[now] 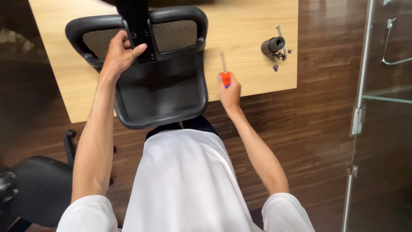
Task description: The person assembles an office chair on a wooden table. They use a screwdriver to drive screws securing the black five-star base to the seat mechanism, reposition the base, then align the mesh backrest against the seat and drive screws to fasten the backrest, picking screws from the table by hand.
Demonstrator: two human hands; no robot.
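A black mesh chair backrest (171,81) lies on the light wooden table (253,25), its lower end hanging over the front edge. My left hand (120,53) grips the backrest at the black centre bracket (138,30) near its screw holes. My right hand (229,92) is closed around a screwdriver (225,73) with an orange and blue handle, its shaft pointing up and away from me, just right of the backrest.
A black cylindrical part (273,45) with a few loose screws (281,56) and a metal key sits at the table's right end. A black chair seat (40,189) rests on the dark wooden floor at lower left. A glass door (382,116) stands on the right.
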